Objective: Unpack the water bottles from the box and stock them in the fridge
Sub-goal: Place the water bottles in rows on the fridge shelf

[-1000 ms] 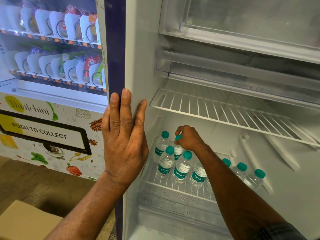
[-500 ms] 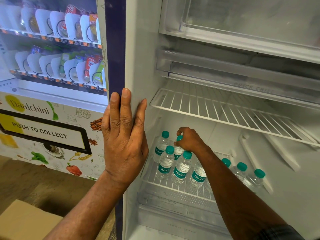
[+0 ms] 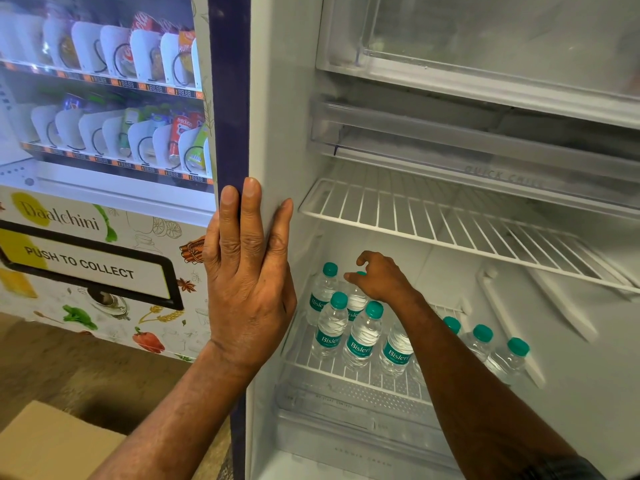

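The step in hand is the stocking itself: one bottle is being placed among the others inside the fridge. The lower wire shelf carries the Bisleri water bottles, all upright with green caps. A close group stands on the left part of this shelf, and three more bottles stand on its right part, a little apart from the group.

The right hand reaches over the back of the shelf's left part, with its fingers loosely curled above the cap of the back-row bottle. The fingertips are at the cap, but I cannot tell if they pinch it or only touch it. The left hand lies flat on the front edge of the fridge's side wall, above and to the left of the shelf. Its fingers are straight and close together, and it holds nothing.

The cardboard box sits on the floor, well below the shelf and far to its left, with only one corner in view, so I cannot see how many bottles remain in it.

In my judgement the task is partly done. The next move calls for the right hand to leave this bottle standing, come out without knocking the front row, and go down to the box for another bottle. There is free place in the middle of the shelf.
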